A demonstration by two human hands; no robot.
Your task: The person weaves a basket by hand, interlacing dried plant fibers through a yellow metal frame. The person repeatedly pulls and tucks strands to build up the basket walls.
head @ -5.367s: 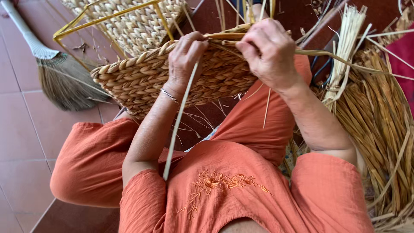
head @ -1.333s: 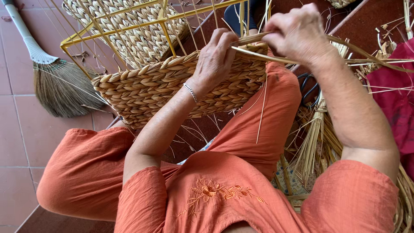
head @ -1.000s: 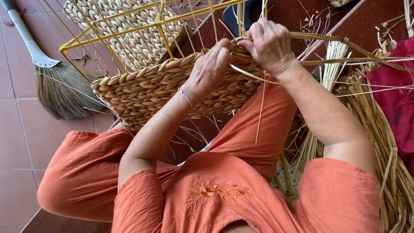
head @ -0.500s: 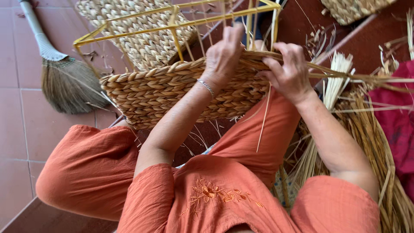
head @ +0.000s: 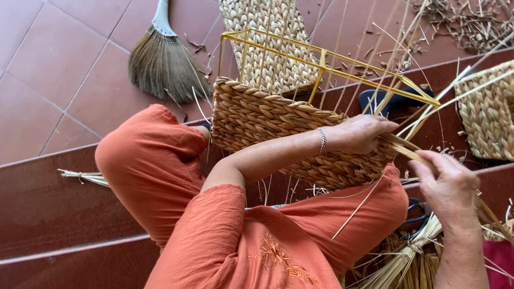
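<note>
A half-woven straw basket (head: 267, 120) on a yellow wire frame (head: 326, 56) rests on my orange-clad knees. My left hand (head: 360, 134), with a silver bracelet at the wrist, presses on the basket's woven rim where loose strands stick out. My right hand (head: 447, 184) is closed around a flat straw strand (head: 415, 152) that runs from the rim toward the lower right. Thin upright straw stakes (head: 375, 64) rise from the weave.
A broom (head: 160, 59) lies on the red tile floor at upper left. Another woven panel (head: 267, 37) lies behind the frame, a finished woven piece (head: 484, 115) at right. A straw bundle (head: 412, 262) and scissors (head: 415, 214) sit by my right knee.
My view has swung right and down. My right hand has pulled away from the rim toward the lower right, drawing the strand out. My left hand stays on the rim.
</note>
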